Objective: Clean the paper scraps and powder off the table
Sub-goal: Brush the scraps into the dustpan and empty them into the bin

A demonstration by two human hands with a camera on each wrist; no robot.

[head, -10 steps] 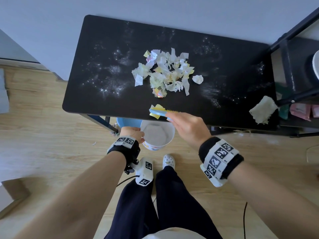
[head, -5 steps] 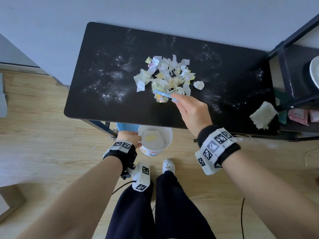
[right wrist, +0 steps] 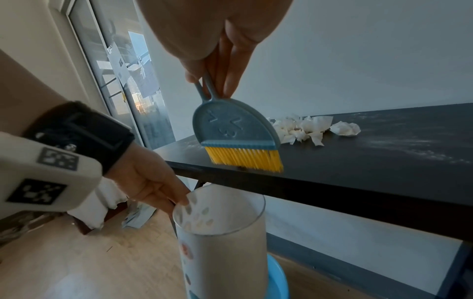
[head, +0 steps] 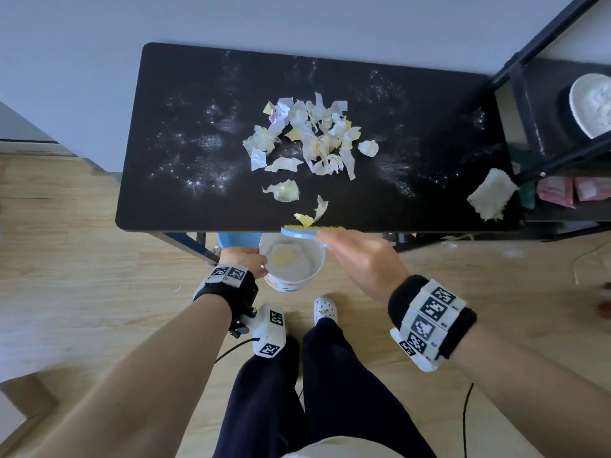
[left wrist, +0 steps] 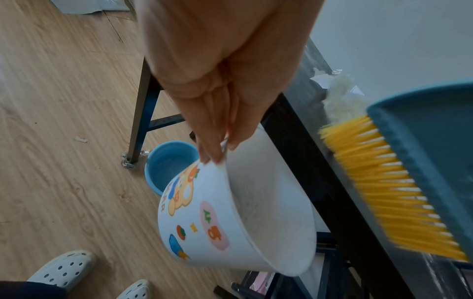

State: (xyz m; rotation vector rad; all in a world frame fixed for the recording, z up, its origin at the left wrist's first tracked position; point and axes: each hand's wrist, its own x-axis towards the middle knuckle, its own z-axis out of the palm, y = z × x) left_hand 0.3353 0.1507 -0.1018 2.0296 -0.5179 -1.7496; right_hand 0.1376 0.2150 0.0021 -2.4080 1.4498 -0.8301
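A pile of white and yellow paper scraps [head: 310, 137] lies mid-table on the black table [head: 185, 200], amid streaks of white powder [head: 205, 166]. Two loose scraps [head: 312, 213] sit at the front edge, right behind the brush. My right hand [head: 325, 239] grips the handle of a blue brush [right wrist: 235, 131]; its yellow bristles rest on the table's front edge. My left hand [head: 261, 262] pinches the rim of a white sticker-covered bin [head: 291, 262], held just below that edge. A yellow scrap lies inside the bin.
A blue bucket [head: 238, 238] stands on the floor under the table. A pale cloth [head: 491, 195] lies at the table's right end, beside a black shelf holding a white plate [head: 591, 104]. My legs and a white shoe [head: 325, 309] are below the bin.
My right hand took the brush out to the pile and dragged it back to the front edge, pulling scraps along. A yellow scrap dropped into the bin. My left hand kept hold of the bin.
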